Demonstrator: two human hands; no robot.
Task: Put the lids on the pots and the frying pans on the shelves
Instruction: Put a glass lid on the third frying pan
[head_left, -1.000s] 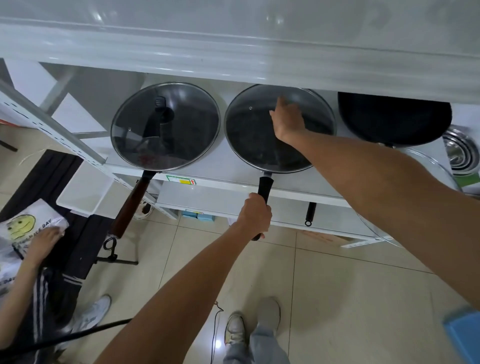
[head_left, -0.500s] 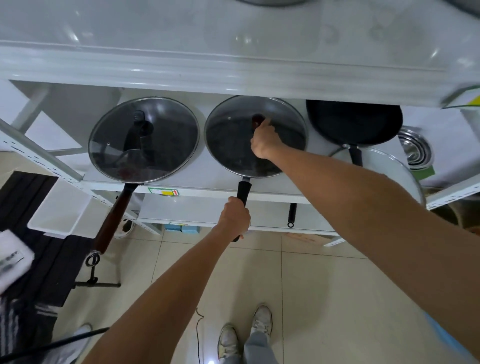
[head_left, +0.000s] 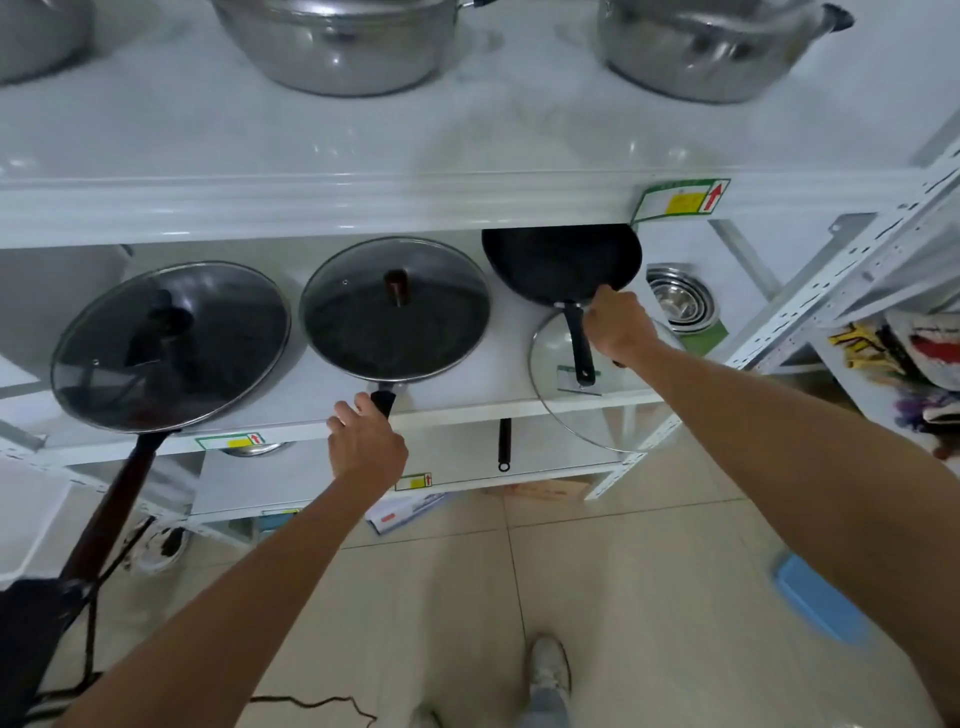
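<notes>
Three frying pans sit on the middle shelf (head_left: 509, 364). The left pan (head_left: 171, 343) and the middle pan (head_left: 395, 312) each carry a glass lid. The right pan (head_left: 561, 265) is black and uncovered. A loose glass lid (head_left: 566, 421) lies under its handle and juts past the shelf edge. My left hand (head_left: 366, 447) is closed around the middle pan's black handle at the shelf front. My right hand (head_left: 618, 325) grips the loose lid at its knob, beside the right pan's handle.
Two steel pots (head_left: 337, 47) (head_left: 711, 47) stand uncovered on the top shelf. Nested steel bowls (head_left: 680, 296) sit right of the black pan. Another pan handle (head_left: 504, 441) hangs from the lower shelf. A perforated rack post (head_left: 831, 291) rises at right. A blue object (head_left: 821, 597) lies on the floor.
My right hand left the middle pan's lid knob and moved right to the loose glass lid. My view tilted up, showing the top shelf's pots. My left hand stayed on the handle.
</notes>
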